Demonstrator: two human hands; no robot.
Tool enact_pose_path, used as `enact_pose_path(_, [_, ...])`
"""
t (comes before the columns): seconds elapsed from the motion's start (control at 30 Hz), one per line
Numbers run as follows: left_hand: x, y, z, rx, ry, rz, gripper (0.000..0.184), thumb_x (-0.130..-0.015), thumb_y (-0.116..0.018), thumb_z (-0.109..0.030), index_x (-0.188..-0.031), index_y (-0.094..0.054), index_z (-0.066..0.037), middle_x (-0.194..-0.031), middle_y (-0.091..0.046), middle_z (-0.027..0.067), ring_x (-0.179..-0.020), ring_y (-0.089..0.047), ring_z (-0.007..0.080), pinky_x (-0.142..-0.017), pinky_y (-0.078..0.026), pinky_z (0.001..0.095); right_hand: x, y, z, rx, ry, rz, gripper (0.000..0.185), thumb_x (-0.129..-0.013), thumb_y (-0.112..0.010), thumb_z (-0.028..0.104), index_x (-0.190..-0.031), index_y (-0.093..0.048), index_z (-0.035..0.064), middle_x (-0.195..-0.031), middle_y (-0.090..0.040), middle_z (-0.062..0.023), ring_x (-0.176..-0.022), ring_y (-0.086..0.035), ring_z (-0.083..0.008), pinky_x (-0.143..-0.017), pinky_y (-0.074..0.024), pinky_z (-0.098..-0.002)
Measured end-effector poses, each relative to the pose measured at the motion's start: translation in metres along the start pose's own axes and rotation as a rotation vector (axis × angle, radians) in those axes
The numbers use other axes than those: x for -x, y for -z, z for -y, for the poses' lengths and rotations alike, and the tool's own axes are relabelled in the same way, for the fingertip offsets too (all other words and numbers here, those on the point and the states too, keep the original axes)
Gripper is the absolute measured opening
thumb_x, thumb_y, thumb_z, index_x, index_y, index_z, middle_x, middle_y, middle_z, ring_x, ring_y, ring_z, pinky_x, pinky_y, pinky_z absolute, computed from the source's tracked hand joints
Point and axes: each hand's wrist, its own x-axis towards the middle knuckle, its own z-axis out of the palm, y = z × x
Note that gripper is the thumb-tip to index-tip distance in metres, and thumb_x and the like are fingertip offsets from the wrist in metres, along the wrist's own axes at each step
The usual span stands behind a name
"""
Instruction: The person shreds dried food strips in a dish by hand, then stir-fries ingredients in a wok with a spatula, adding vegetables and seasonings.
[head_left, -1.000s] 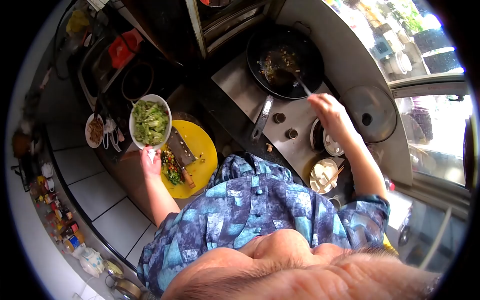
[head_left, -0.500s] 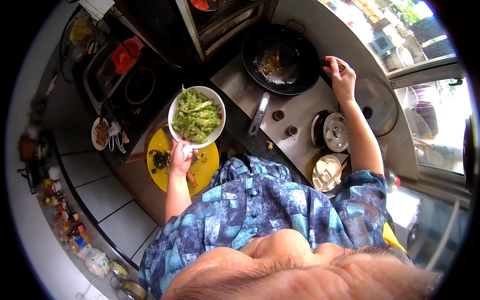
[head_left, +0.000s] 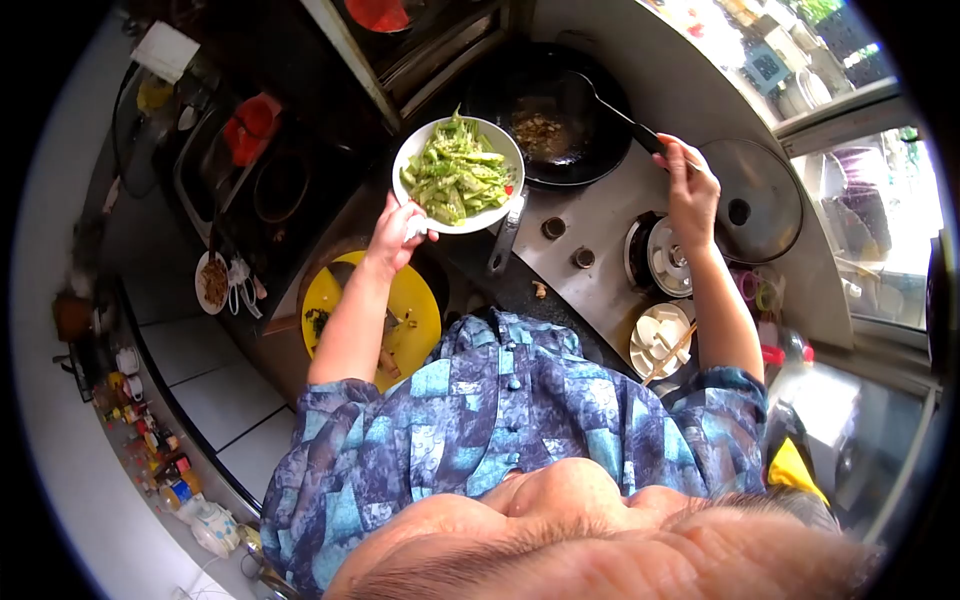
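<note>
My left hand (head_left: 399, 236) grips the near-left rim of a white bowl (head_left: 402, 160), with something small and white at the fingers. Green cut vegetables (head_left: 458, 172) fill the bowl, which is beside the wok and above its handle (head_left: 508, 236). In my right hand (head_left: 688, 185) is the dark handle of a spatula (head_left: 622, 116), its metal end reaching into the black wok (head_left: 600, 150). Browned bits in oil (head_left: 540, 130) lie at the wok's bottom. Below my left forearm, a yellow cutting board (head_left: 418, 300) is partly covered, and little of the knife shows.
A glass lid (head_left: 780, 205) leans by the window wall. Near my right forearm are a lidded pot (head_left: 668, 250) and a plate of white pieces (head_left: 660, 340) with chopsticks (head_left: 672, 355). Two small knobs (head_left: 583, 258) stand on the stove top. A plate of brown food (head_left: 212, 282) is at left.
My left hand has carried the bowl right and up, from above the cutting board to the wok's side. My right hand has shifted, and the spatula now points into the wok's upper part.
</note>
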Motion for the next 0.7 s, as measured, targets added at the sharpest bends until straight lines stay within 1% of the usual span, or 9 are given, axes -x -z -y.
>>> enact_pose_path(0.07, [-0.023, -0.014, -0.02, -0.142, -0.032, -0.006, 0.048, -0.082, -0.043, -0.002, -0.128, -0.034, -0.013, -0.103, -0.058, 0.0139, -0.05, -0.06, 0.0183, -0.032, -0.031, 0.019, 0.012, 0.015, 0.001, -0.077, -0.114, -0.078, 0.025, -0.099, -0.052, 0.018, -0.108, -0.066, -0.001, -0.099, -0.067, -0.006, -0.082, -0.064, -0.0117, -0.076, -0.0484, -0.0232])
enact_pose_path(0.13, [-0.052, -0.029, -0.042, -0.344, -0.134, 0.039, 0.035, -0.089, -0.042, -0.009, -0.123, -0.035, -0.009, -0.092, -0.061, 0.011, -0.048, -0.058, 0.015, -0.033, -0.031, 0.0188, 0.027, 0.022, 0.004, -0.083, -0.116, -0.099, 0.025, -0.099, -0.052, 0.017, -0.108, -0.066, -0.0011, -0.098, -0.067, -0.0063, -0.082, -0.064, -0.012, -0.076, -0.0487, -0.0235])
enact_pose_path(0.23, [-0.112, -0.057, -0.065, -0.747, -0.34, -0.021, 0.027, -0.091, -0.046, -0.02, -0.111, -0.046, -0.001, -0.081, -0.062, 0.0123, -0.056, -0.061, 0.0176, -0.039, -0.046, 0.0287, 0.051, 0.018, 0.009, -0.061, -0.076, -0.1, 0.021, -0.098, -0.054, 0.014, -0.106, -0.066, -0.0016, -0.098, -0.066, -0.0069, -0.081, -0.064, -0.0122, -0.073, -0.0499, -0.0228])
enact_pose_path(0.27, [-0.126, -0.072, -0.081, -1.033, -0.305, -0.048, 0.031, -0.089, -0.048, -0.021, -0.11, -0.048, 0.001, -0.084, -0.065, 0.0204, -0.069, -0.066, 0.027, -0.051, -0.052, 0.0385, 0.057, 0.015, 0.01, -0.035, -0.055, -0.088, 0.02, -0.097, -0.054, 0.013, -0.106, -0.066, -0.0015, -0.097, -0.065, -0.0073, -0.08, -0.064, -0.0125, -0.072, -0.0503, -0.0228])
enact_pose_path(0.3, [-0.146, -0.078, -0.083, -1.421, -0.583, -0.096, 0.033, -0.087, -0.047, -0.019, -0.112, -0.045, 0.002, -0.089, -0.064, 0.0281, -0.084, -0.066, 0.0374, -0.071, -0.052, 0.048, 0.064, 0.01, 0.012, -0.006, -0.034, -0.077, 0.02, -0.097, -0.054, 0.012, -0.106, -0.066, -0.0014, -0.096, -0.065, -0.0077, -0.08, -0.064, -0.0127, -0.071, -0.0508, -0.0229])
enact_pose_path(0.37, [-0.141, -0.118, -0.098, -1.648, -0.523, -0.073, 0.032, -0.086, -0.045, -0.014, -0.114, -0.042, 0.002, -0.096, -0.063, 0.0316, -0.095, -0.062, 0.0438, -0.085, -0.047, 0.0524, 0.073, 0.002, 0.014, -0.018, -0.016, -0.047, 0.018, -0.096, -0.055, 0.011, -0.106, -0.065, -0.0006, -0.099, -0.064, -0.0099, -0.08, -0.065, -0.0141, -0.071, -0.0531, -0.0248])
enact_pose_path(0.47, [-0.142, -0.136, -0.104, -1.772, -0.585, -0.019, 0.042, -0.086, -0.042, -0.016, -0.125, -0.037, 0.0, -0.094, -0.062, 0.0331, -0.092, -0.06, 0.0481, -0.084, -0.045, 0.0556, 0.085, -0.005, 0.017, -0.037, 0.01, -0.001, 0.018, -0.095, -0.055, 0.008, -0.108, -0.065, 0.0, -0.1, -0.063, -0.0101, -0.08, -0.066, -0.0153, -0.072, -0.0545, -0.026])
enact_pose_path(0.6, [-0.138, -0.133, -0.12, -1.802, -0.512, -0.11, 0.034, -0.089, -0.042, -0.012, -0.119, -0.038, 0.001, -0.099, -0.062, 0.0327, -0.095, -0.061, 0.0476, -0.086, -0.047, 0.053, 0.086, -0.004, 0.034, 0.054, 0.118, 0.066, 0.017, -0.092, -0.058, 0.006, -0.107, -0.064, 0.0004, -0.102, -0.063, -0.0124, -0.085, -0.066, -0.0217, -0.075, -0.0537, -0.029])
enact_pose_path(0.7, [-0.135, -0.105, -0.131, -1.683, -0.647, -0.064, 0.037, -0.088, -0.042, -0.017, -0.12, -0.041, 0.002, -0.096, -0.061, 0.0344, -0.094, -0.061, 0.0459, -0.085, -0.047, 0.0528, 0.081, 0.004, 0.04, 0.219, 0.299, 0.2, 0.019, -0.089, -0.06, 0.004, -0.108, -0.063, 0.0017, -0.105, -0.063, -0.0135, -0.092, -0.063, -0.0272, -0.079, -0.0527, -0.0324])
